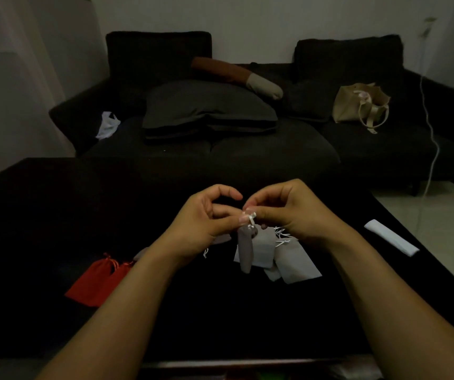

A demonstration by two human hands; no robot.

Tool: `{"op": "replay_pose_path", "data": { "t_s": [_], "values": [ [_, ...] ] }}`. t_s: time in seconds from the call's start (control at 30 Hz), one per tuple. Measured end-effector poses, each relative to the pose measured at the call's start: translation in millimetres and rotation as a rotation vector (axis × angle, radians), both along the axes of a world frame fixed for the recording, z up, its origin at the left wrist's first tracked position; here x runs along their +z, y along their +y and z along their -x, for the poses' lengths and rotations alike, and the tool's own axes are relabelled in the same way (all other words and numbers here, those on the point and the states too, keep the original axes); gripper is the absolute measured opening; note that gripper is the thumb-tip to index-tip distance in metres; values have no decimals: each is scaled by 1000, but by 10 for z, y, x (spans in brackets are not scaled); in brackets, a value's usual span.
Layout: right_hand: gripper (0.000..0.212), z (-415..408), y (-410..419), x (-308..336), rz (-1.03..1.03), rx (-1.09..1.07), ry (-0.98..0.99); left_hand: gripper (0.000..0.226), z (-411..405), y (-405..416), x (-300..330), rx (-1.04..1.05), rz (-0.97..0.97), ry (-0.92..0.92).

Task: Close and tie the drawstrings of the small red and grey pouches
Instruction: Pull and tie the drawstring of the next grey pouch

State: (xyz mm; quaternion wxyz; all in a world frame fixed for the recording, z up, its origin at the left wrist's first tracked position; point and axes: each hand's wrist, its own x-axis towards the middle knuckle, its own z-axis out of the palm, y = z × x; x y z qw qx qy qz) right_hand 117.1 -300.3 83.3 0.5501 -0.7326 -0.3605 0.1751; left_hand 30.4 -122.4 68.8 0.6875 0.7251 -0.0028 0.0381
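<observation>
A small grey pouch (pixel 245 249) hangs in the air above the black table (pixel 220 311), its neck gathered. My left hand (pixel 206 218) and my right hand (pixel 283 212) meet over it, and both pinch its white drawstring (pixel 252 217) at the top. Several more grey pouches (pixel 294 259) lie flat on the table just behind and to the right, white cords showing. Two red pouches (pixel 97 278) with red cords lie at the left, partly behind my left forearm.
A white folded strip (pixel 390 241) lies near the table's right edge. Behind the table stands a dark sofa (pixel 247 149) with cushions, a beige tote bag (pixel 360 105) and a white plastic bag (pixel 108 124). A white cable (pixel 431 138) hangs at the right.
</observation>
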Motion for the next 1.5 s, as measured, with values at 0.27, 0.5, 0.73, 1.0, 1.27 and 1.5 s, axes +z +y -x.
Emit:
{"op": "replay_pose_path", "data": {
  "t_s": [0.27, 0.5, 0.73, 1.0, 1.27, 1.5],
  "values": [
    [8, -20, 65, -91, -31, -106, 121, 19, -38, -46, -27, 188, -82, -61],
    [10, -18, 118, -112, -61, -130, 272, 11, -73, -134, -90, 357, -223, -128],
    [8, -51, 150, -126, 2, -155, 286, 11, -80, -169, -106, 347, -232, -99],
    [28, -14, 144, -121, 42, -40, 250, 15, -50, -130, -47, 336, -40, -133],
    [37, 32, 199, -78, -40, -69, 504, 18, -18, -89, -68, 355, -137, -204],
    [20, 50, 259, -54, -96, -116, 655, 14, -9, -117, -52, 364, -201, -289]
  ]
}}
